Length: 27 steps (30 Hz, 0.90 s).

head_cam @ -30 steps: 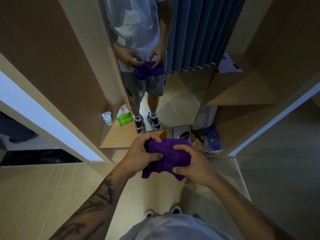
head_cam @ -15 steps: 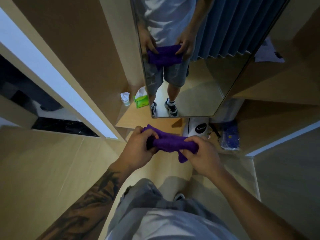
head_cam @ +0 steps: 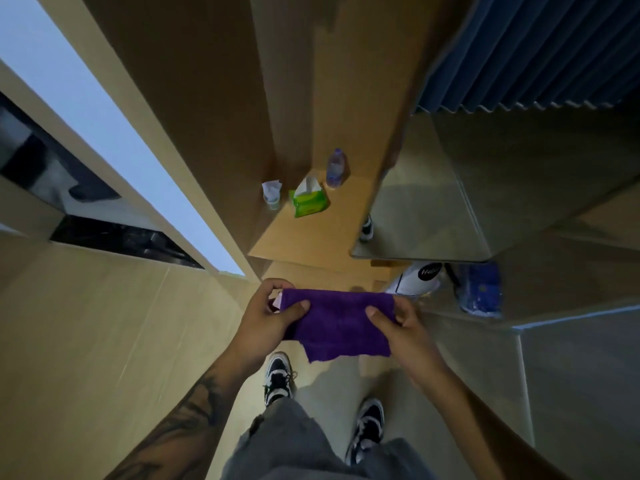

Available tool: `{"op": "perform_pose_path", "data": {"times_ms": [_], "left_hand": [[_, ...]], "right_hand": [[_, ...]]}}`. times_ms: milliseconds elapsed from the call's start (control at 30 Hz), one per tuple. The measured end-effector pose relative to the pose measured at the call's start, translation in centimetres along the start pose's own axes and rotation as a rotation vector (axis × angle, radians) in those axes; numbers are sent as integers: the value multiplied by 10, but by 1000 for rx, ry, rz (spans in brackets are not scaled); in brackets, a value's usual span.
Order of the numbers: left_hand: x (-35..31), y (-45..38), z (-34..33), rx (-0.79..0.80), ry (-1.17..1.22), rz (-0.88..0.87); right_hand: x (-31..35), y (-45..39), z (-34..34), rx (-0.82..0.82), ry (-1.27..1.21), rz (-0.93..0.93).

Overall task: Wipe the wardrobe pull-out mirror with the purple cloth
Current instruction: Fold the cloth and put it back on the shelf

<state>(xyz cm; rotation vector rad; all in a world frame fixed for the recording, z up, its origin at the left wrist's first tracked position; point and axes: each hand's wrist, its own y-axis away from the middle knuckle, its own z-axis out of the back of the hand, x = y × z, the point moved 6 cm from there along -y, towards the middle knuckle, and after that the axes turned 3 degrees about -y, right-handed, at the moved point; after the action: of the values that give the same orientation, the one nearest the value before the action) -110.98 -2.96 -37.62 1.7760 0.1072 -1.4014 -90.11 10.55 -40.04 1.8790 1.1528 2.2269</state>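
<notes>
- Since the earlier frames the purple cloth has gone from a bunched wad to a spread, roughly flat panel stretched between the two hands, with a loose lower edge hanging toward the floor.
- The view has also swung: the mirror, earlier straight ahead and reflecting the person, now sits to the far right and shows mostly floor and one shoe.
- Left hand: thumb on the near face of the cloth and fingers curled behind its left end, pinching that end.
- Right hand: thumb on top and fingers beneath, pinching the right end. Neither hand has its fingers spread.
- Cloth location: held in the air in front of the body, near the viewer, below and to the left of the mirror's lower edge. It is well apart from the glass; no contact is made.
- On the far shelf left of the mirror stand a small bottle, a green tissue pack and a small white container.
- Judgement: the cloth appears to be prepared as a wiping pad; wiping has not begun.
- Judgement: the next move calls for one hand to take the cloth and lift it right and away to the glass.
</notes>
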Motion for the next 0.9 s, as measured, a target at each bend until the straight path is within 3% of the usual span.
{"op": "perform_pose_path", "data": {"times_ms": [167,367,500,600,900], "left_hand": [[3,-64,46,12,-37,62],[15,-166,84,69,-208,-81],[44,-229,98,50,-302,-157],[76,-274,102,24,-404,-200],[173,-413,99,-13,-672,-230]], "right_hand": [[-7,-49,-65,-85,-33,-19],[-32,-121,-130,-29,64,-33],[-50,-171,-148,-73,297,90],[-81,-215,-149,-95,489,63],[-177,-360,-161,-68,614,101]]}}
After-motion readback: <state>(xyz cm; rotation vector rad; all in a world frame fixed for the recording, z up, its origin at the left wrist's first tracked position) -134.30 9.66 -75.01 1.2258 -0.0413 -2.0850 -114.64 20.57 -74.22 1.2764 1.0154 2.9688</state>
